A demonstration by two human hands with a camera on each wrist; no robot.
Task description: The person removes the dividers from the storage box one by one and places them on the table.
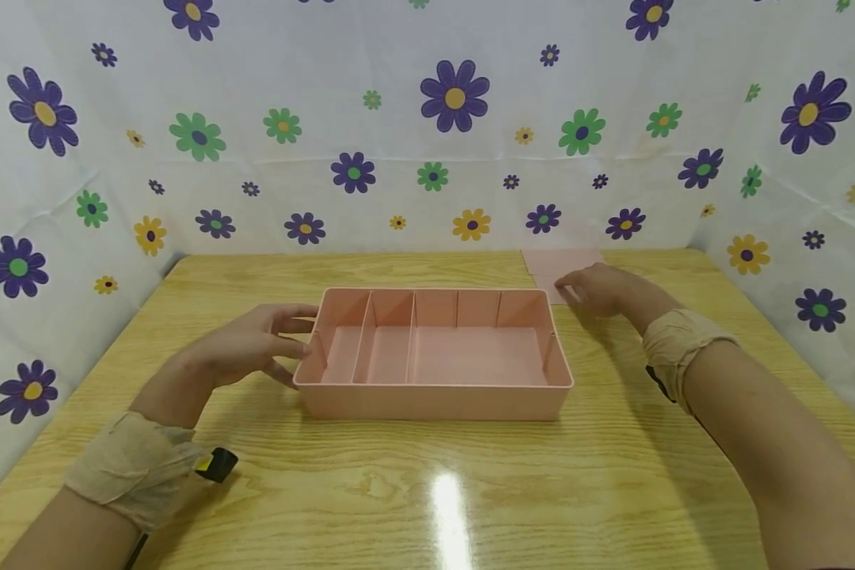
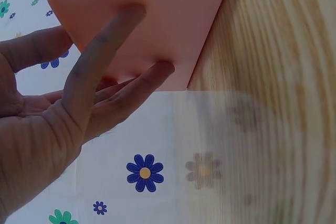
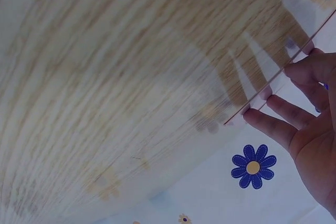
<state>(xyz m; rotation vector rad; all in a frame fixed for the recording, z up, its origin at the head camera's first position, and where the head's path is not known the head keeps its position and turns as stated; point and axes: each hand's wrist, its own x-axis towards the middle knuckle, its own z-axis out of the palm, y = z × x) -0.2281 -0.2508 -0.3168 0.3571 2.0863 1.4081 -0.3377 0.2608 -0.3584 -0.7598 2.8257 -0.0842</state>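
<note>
A pink rectangular box (image 1: pixel 435 402) stands upright on the table, with two thin dividers (image 1: pixel 362 336) making narrow compartments in its left part and a wide one on the right. At the box's left end my left hand (image 1: pixel 245 344) touches the outer wall with fairly straight, spread fingertips (image 2: pixel 165 67). Behind the box to the right lie thin flat pink panels (image 1: pixel 552 260), partly overlapping. My right hand (image 1: pixel 598 289) reaches over them, its fingertips (image 3: pixel 254 115) touching a panel's edge (image 3: pixel 229 121) close to the tabletop. The hand hides part of the panels.
The wood-grain table (image 1: pixel 370 491) is glossy and reflects light near the front. A white cloth with flowers (image 1: pixel 399 127) hangs behind the table and along both sides. Each wrist carries a tan wrap (image 1: pixel 131 467) with a small dark device.
</note>
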